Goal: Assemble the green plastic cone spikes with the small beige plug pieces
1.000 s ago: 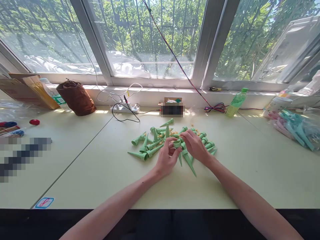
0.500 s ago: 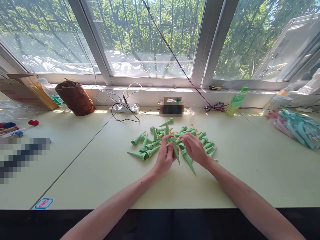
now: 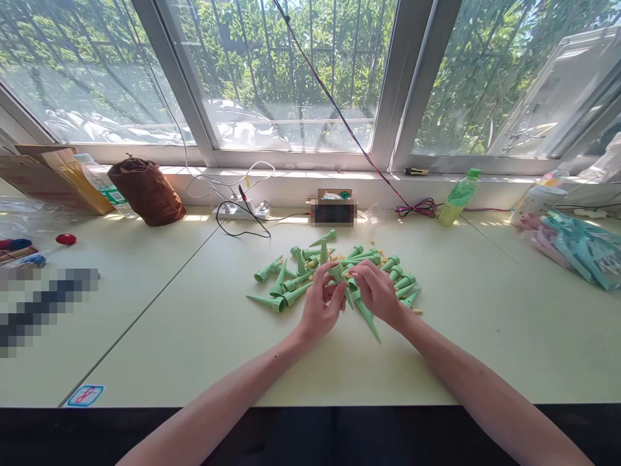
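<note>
My left hand (image 3: pixel 319 307) is closed around the capped end of a green plastic watering spike (image 3: pixel 336 272), its thumb and index finger on either side. Close by on the right, my right hand (image 3: pixel 381 294) pinches a small beige piece (image 3: pixel 346 275) against the spike's upper part. Whether the piece sits inside the spike I cannot tell. Several more green spikes (image 3: pixel 274 301) lie loosely heaped around both hands, and one long spike (image 3: pixel 369 318) points toward me below my right hand. Small beige pieces (image 3: pixel 418 312) are scattered among them.
Behind the heap, a small dark box (image 3: pixel 334 212) stands near a power strip (image 3: pixel 235 208) with cables. A brown bag (image 3: pixel 146 191) is at the back left, a green bottle (image 3: pixel 457 199) at the back right. Plastic packets (image 3: pixel 582 249) lie far right, a red ball (image 3: pixel 66 239) far left.
The spike in my left hand has turned, so its tip shows less and points more to the right. My left thumb has shifted, and the beige piece now shows more clearly.
</note>
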A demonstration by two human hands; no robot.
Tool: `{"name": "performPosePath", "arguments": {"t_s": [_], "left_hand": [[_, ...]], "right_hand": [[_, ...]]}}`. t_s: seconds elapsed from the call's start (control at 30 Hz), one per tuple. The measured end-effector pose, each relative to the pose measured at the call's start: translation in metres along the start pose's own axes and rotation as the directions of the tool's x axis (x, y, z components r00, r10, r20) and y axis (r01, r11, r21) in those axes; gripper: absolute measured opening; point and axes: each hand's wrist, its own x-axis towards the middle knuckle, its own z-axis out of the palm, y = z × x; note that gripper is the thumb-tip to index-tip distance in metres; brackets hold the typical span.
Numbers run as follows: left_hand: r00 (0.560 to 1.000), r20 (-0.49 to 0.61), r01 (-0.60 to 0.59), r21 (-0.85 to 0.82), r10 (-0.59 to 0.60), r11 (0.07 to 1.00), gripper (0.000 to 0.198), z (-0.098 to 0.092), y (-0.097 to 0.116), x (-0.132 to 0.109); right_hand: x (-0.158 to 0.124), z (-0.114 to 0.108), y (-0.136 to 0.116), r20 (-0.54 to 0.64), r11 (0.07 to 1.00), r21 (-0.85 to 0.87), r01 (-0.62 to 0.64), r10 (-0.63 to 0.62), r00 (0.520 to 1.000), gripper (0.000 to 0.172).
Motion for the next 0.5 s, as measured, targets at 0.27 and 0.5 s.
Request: {"name": "performPosePath", "arguments": {"t_s": [0.27, 0.5], "left_hand": [[0.995, -0.093, -0.016, 0.092, 0.025, 0.996, 0.034, 0.0003, -0.0022, 0.0005], [0.993, -0.111, -0.023, 0.179, 0.043, 0.984, 0.03, -0.0007, 0.002, 0.0014]], "right_hand": [[-0.0001, 0.0003, -0.0011, 0.007, 1.0, -0.025, -0.017, 0.017, 1.0, 0.022], [-0.0005, 0.0008, -0.0006, -0.001, 0.999, -0.033, -0.014, 0.014, 1.0, 0.021]]}}
